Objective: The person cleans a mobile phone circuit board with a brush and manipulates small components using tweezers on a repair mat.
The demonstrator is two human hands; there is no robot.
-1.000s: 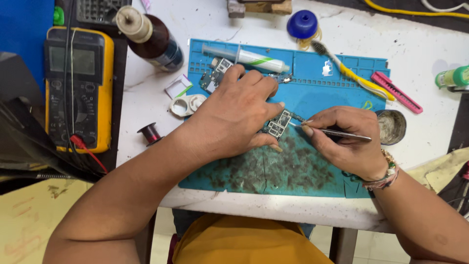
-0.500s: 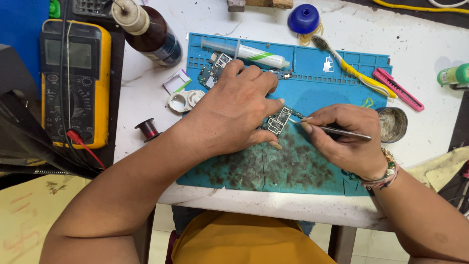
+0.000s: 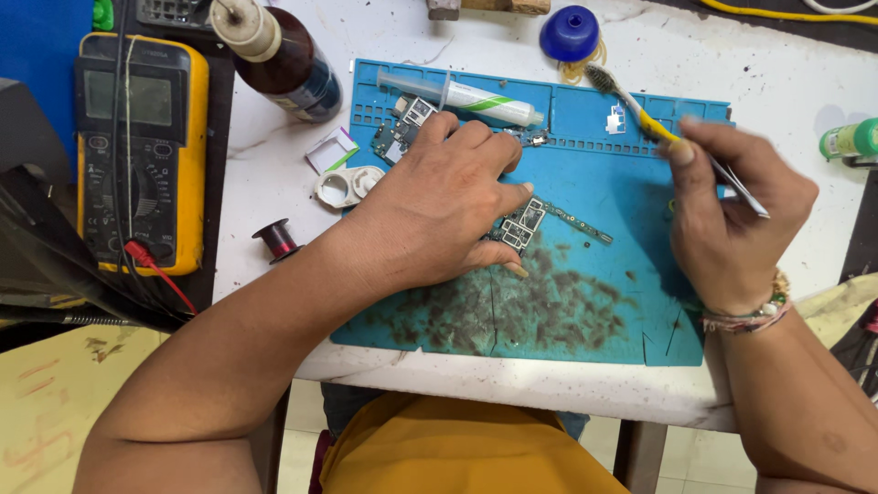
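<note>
Our left hand point(image 3: 439, 215) lies flat, fingers spread, pressing a small phone circuit board point(image 3: 526, 222) onto the blue repair mat point(image 3: 585, 302), about mid-mat; board is half under the fingers, only its right end and a thin flex tail show; long axis runs left-low to right-high, tail pointing toward the mat's right edge.

Our right hand point(image 3: 732, 220) is lifted near the mat's right edge, fingers pressed together pinching tweezers point(image 3: 741, 187); tweezers blurred, tips hard to make out, shaft angled toward the table's right side. Board lies left and slightly below the tweezer grip, well apart; left hand is the one on it, right hand is the one clear of it.

Around them: yellow-handled toothbrush point(image 3: 640, 110) along the mat's top right, just beside the right thumb; white syringe tube point(image 3: 476, 96) along the top edge; second small board point(image 3: 398, 137) at top left, partly under the left fingertips; small white metal piece point(image 3: 617, 119) in a top tray slot. Off the mat, on the white table: brown bottle point(image 3: 293, 59), blue cap point(image 3: 569, 32), white ring part point(image 3: 347, 187), dark wire spool point(image 3: 277, 240), yellow multimeter point(image 3: 137, 151) at left, green bottle point(image 3: 851, 139) cut off at the right edge.

Dark residue smears the mat's lower half; whether the board's left end is held by thumb or palm we cannot tell.
</note>
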